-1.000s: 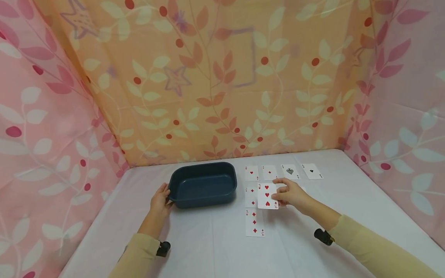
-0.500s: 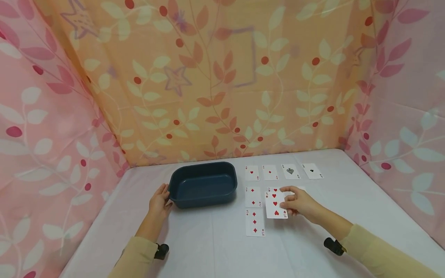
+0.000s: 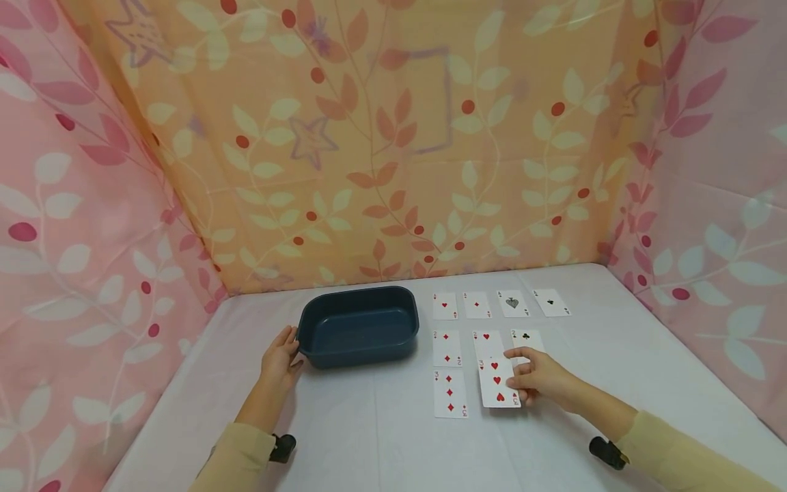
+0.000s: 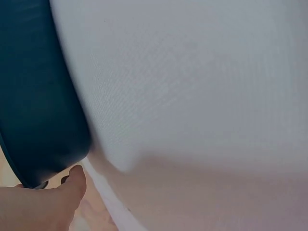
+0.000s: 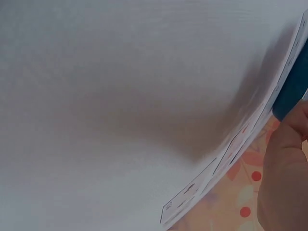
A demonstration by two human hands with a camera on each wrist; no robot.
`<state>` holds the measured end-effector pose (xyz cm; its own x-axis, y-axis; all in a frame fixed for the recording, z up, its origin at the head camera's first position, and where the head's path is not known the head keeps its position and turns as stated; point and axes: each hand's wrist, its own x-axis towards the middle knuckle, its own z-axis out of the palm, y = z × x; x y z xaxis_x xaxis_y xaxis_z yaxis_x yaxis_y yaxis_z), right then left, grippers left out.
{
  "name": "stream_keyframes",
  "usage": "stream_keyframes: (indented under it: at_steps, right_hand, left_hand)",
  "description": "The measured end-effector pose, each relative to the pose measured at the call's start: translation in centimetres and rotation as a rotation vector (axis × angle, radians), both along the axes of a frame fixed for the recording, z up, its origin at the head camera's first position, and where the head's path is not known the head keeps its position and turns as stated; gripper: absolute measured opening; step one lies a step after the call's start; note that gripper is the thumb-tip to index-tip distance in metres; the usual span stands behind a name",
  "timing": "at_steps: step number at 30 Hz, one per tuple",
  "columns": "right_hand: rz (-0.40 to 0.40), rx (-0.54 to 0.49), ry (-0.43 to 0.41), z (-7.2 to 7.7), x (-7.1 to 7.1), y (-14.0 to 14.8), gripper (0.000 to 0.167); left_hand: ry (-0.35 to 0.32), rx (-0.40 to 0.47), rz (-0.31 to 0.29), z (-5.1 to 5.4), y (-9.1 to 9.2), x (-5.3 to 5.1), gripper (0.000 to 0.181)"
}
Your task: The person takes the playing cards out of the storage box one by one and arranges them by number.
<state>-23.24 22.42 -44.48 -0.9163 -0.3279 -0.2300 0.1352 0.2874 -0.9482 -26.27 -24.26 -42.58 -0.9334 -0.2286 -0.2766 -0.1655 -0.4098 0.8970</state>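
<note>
My right hand (image 3: 544, 379) pinches the three of hearts (image 3: 498, 393) by its right edge, face up. The card's top edge overlaps the lower part of the two of hearts (image 3: 486, 343); contact with the cloth cannot be told. Left of it lie the two of diamonds (image 3: 446, 350) and the three of diamonds (image 3: 451, 394). Part of the two of clubs (image 3: 526, 336) is hidden behind my right fingers. My left hand (image 3: 279, 362) holds the left end of a dark blue rectangular basin (image 3: 363, 353), whose side wall (image 4: 38, 86) fills the left wrist view's upper left.
An ace of hearts (image 3: 445, 307), ace of diamonds (image 3: 477, 306), ace of spades (image 3: 513, 303) and ace of clubs (image 3: 551, 303) form the back row. White cloth (image 3: 344, 430) covers the table. Leaf-patterned fabric (image 3: 369, 171) hangs behind and at both sides.
My right hand has carried the three of hearts rightward and toward me, from over the two of diamonds to below the two of hearts. My left hand stays at the basin.
</note>
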Motion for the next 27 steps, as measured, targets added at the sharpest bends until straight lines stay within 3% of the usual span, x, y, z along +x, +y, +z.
stream_keyframes:
  at_steps: [8,22,27]
  right_hand:
    - [0.042,0.085,0.026,-1.0,0.5,0.0,0.059]
    - [-0.064,0.277,0.027,-0.5,0.6,-0.8,0.053]
    - [-0.080,0.408,0.062,0.1,0.2,-0.8,0.051]
  left_hand:
    - [0.004,-0.042,-0.005,0.1,-0.1,0.3,0.059]
    - [0.005,-0.078,-0.004,0.8,-0.2,0.9,0.061]
    - [0.004,-0.103,0.008,1.2,-0.2,1.2,0.060]
